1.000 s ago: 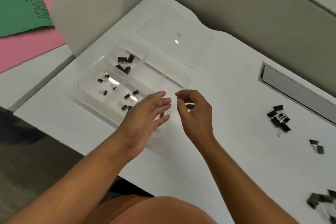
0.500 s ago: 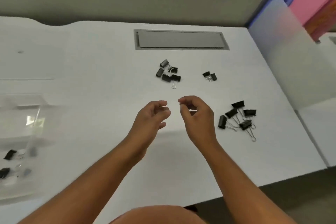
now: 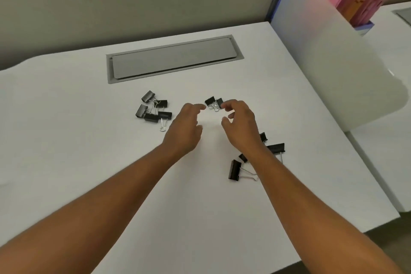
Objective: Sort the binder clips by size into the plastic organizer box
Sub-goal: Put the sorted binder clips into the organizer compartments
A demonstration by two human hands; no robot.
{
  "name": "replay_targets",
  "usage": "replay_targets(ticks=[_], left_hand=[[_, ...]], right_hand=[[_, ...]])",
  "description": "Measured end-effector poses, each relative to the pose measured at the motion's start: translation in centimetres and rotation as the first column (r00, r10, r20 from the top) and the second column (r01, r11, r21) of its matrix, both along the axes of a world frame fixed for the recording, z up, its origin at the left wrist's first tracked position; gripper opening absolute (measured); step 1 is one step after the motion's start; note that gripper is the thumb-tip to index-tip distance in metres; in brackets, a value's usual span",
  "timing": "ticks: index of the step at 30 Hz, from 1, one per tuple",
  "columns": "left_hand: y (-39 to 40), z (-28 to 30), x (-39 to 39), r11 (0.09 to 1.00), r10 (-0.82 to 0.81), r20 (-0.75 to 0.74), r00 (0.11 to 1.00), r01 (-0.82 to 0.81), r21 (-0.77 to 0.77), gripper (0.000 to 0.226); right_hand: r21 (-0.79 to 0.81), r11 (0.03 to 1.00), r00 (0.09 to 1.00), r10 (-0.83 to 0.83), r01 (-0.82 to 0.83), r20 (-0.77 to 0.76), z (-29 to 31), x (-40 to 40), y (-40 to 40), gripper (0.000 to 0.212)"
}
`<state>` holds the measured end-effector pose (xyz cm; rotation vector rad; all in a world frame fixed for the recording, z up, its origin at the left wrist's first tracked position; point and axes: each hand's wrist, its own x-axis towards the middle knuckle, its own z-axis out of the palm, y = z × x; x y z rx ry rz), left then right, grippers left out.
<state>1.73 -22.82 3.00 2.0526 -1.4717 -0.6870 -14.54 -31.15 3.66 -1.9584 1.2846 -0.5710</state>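
Binder clips on desk; both hands open beside them.

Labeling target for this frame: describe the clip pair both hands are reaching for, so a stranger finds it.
Start at the grey cable hatch set in the desk. Toward the viewer sits the small clip pair, between left hand and right hand. Just two touching clips; the other clusters have more.

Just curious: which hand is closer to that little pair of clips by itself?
Right. The right hand nearly touches the small clip pair; the left hand sits slightly farther left.
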Motion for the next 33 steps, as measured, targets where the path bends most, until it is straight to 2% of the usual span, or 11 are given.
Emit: replay_targets(ticks=[3, 6, 8, 10, 16, 19, 23, 26, 29, 31, 33], left_hand=[[-4.4, -1.0, 1.4, 0.994, -0.111, 0.181, 0.977, 0.106, 0.035, 0.061], [-7.7, -1.5, 1.9, 0.964, -0.25, 0.295, 0.922, 0.209, 0.163, 0.07], [-9.2, -1.9, 2.1, 0.94, -0.316, 0.324, 0.892, 0.247, 0.237, 0.072], [-10.1, -2.4, 2.2, 0.932, -0.335, 0.321, 0.886, 0.26, 0.253, 0.062], [-9.9, -3.7, 2.2, 0.985, -0.105, 0.172, 0.979, 0.079, 0.152, 0.033], [-8.3, -3.8, 1.7, 0.995, 0.026, 0.214, 0.976, -0.047, 0.094, 0.028], [-5.4, -3.8, 0.8, 0.993, 0.111, 0.245, 0.963, -0.116, 0.004, 0.032], [-3.4, -3.5, 0.3, 0.996, 0.083, 0.167, 0.982, -0.084, -0.003, 0.026], [-0.9, -2.4, -0.6, 0.978, 0.207, -0.067, 0.976, -0.209, -0.024, 0.021], [0.9, -1.5, -1.6, 0.937, 0.333, -0.278, 0.901, -0.35, -0.011, 0.014], [3.1, -0.3, -2.5, 0.894, 0.406, -0.484, 0.775, -0.445, 0.038, 0.01]], right_hand=[[0.028, 0.997, 0.992, 0.081, -0.078, -0.097, -2.2, 0.4, -4.5, 0.055], [0.035, 0.986, 0.972, 0.169, -0.166, -0.164, -4.3, 0.9, -7.0, 0.069], [0.026, 0.981, 0.962, 0.195, -0.194, -0.193, -5.3, 1.1, -7.8, 0.07], [0.04, 0.98, 0.963, 0.201, -0.197, -0.181, -5.9, 1.2, -8.3, 0.065], [0.021, 0.989, 0.979, 0.15, -0.149, -0.141, -5.6, 0.9, -7.5, 0.034], [0.066, 0.992, 0.986, 0.118, -0.111, -0.119, -4.8, 0.5, -6.4, 0.032], [0.279, 0.954, 0.985, -0.141, 0.109, 0.095, -2.0, -0.8, -3.0, 0.027], [0.465, 0.874, 0.919, -0.29, 0.141, 0.266, -0.6, -1.8, 0.1, 0.022], [0.708, 0.706, 0.779, -0.452, 0.016, 0.433, 0.5, -2.4, 2.7, 0.014], [0.788, 0.614, 0.698, -0.545, -0.045, 0.465, 1.1, -2.7, 4.0, 0.017], [0.817, 0.576, 0.69, -0.58, -0.028, 0.433, 1.6, -2.8, 5.0, 0.029]])
